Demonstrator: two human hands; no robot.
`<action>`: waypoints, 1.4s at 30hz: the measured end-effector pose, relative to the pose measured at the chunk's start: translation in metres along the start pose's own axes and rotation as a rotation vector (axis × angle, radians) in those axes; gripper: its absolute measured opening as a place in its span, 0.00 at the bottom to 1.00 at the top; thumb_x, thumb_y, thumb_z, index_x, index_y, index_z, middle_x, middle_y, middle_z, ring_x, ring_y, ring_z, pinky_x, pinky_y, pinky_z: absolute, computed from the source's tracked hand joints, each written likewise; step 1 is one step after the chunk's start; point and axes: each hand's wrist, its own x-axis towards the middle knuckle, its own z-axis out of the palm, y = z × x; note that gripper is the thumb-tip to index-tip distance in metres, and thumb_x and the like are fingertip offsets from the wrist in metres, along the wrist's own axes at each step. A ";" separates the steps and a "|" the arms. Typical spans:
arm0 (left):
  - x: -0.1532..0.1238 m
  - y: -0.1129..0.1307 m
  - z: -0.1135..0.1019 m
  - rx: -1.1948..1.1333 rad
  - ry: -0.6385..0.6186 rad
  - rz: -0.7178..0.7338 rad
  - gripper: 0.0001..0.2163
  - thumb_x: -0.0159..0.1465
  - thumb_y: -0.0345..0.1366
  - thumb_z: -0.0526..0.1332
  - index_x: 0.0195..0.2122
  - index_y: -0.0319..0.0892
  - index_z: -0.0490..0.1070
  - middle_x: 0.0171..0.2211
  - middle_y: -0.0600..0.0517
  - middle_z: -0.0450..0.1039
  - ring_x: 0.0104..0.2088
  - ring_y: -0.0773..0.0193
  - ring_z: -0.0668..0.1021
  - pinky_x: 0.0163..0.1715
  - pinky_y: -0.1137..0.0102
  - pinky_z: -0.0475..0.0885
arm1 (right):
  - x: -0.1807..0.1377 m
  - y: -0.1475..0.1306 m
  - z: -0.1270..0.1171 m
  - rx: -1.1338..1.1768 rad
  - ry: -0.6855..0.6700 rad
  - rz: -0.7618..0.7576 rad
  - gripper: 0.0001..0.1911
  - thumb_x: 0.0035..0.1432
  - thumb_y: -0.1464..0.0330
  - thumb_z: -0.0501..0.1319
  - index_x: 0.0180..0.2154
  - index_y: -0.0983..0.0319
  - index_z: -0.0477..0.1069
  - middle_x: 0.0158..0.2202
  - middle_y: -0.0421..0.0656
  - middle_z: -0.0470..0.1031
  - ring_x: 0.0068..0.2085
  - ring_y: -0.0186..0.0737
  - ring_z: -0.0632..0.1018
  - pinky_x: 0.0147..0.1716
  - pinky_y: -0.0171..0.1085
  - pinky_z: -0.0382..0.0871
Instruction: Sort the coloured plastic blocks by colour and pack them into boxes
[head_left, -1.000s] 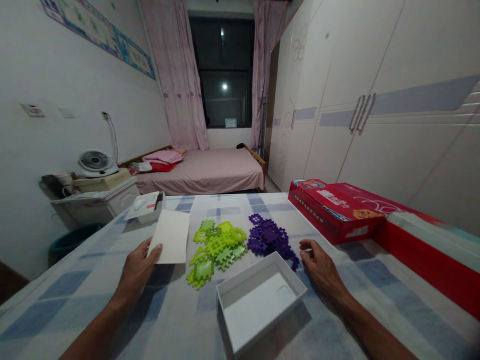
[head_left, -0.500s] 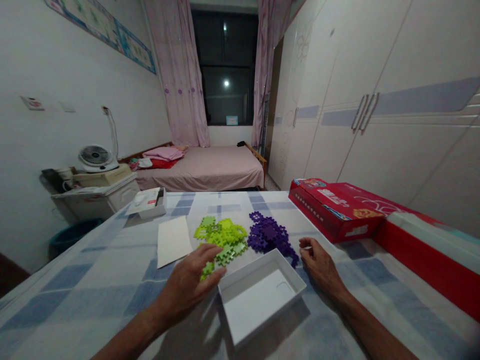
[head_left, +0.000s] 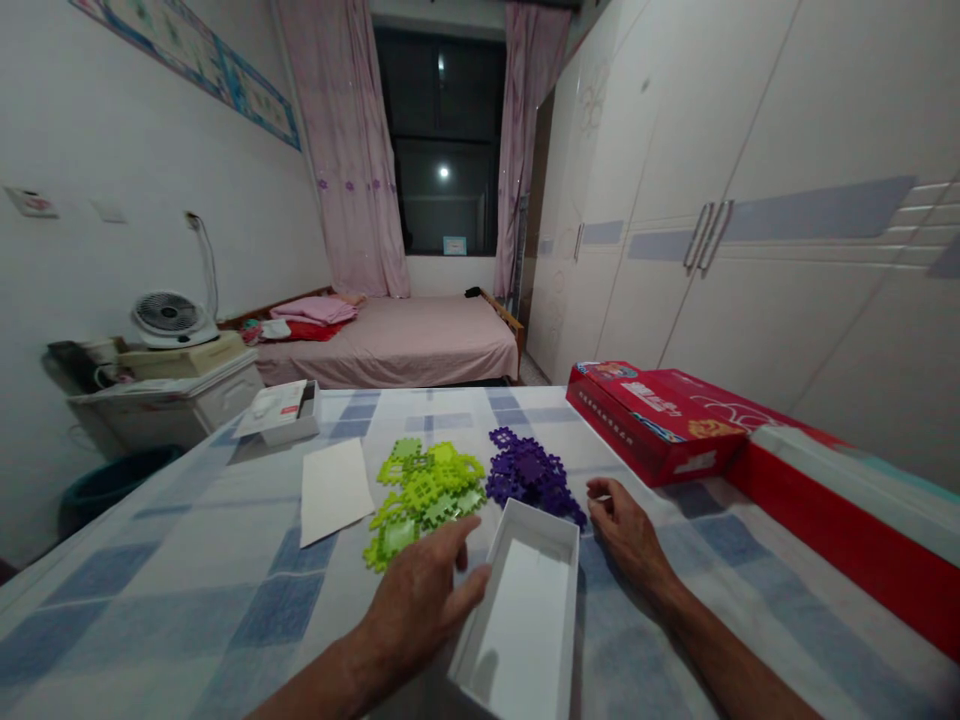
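A shallow white box (head_left: 525,620), its inside showing bare, lies on the table in front of me. At its left rim is my left hand (head_left: 424,580), thumb and fingers apart, the thumb tip against or just above the edge; I cannot tell which. Just beyond that hand, a loose pile of lime-green interlocking plastic pieces (head_left: 431,480) is spread out. Purple interlocking pieces (head_left: 529,470) are heaped behind the box. My right hand (head_left: 626,530) rests on the cloth right of the purple heap, fingers loosely curled, thumb a little apart, nothing visible in it.
White card (head_left: 334,490) lies left of the green pieces. Farther left stands a small white box (head_left: 292,425) with its lid or a leaflet on top. Red boxes (head_left: 652,420) line the right side of the checked tablecloth (head_left: 202,540). A bed (head_left: 420,340) stands beyond.
The white box has turned so its long side points toward me. My left hand has moved right and nearer along with it. My right hand stays put; the view has shifted slightly.
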 end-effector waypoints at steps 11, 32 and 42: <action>0.068 -0.017 0.051 -0.761 -0.095 0.045 0.40 0.44 0.25 0.55 0.63 0.37 0.50 0.54 0.42 0.65 0.49 0.56 0.73 0.48 0.63 0.68 | 0.033 0.005 -0.011 0.000 -0.211 0.033 0.16 0.52 0.62 0.52 0.42 0.62 0.65 0.41 0.47 0.72 0.35 0.40 0.75 0.36 0.39 0.69; 0.043 -0.027 0.046 -0.657 0.331 -0.128 0.18 0.52 0.29 0.52 0.44 0.40 0.71 0.42 0.49 0.73 0.44 0.58 0.73 0.48 0.65 0.65 | 0.074 -0.024 0.052 -0.176 -0.171 -0.196 0.35 0.48 0.55 0.61 0.56 0.63 0.60 0.52 0.49 0.67 0.52 0.44 0.69 0.52 0.41 0.61; 0.042 -0.025 0.042 -0.604 0.349 -0.148 0.17 0.53 0.30 0.51 0.42 0.40 0.71 0.40 0.48 0.74 0.43 0.57 0.74 0.46 0.63 0.67 | 0.086 -0.013 0.031 0.041 -0.054 -0.023 0.26 0.49 0.54 0.60 0.45 0.64 0.69 0.37 0.45 0.74 0.40 0.42 0.74 0.43 0.40 0.65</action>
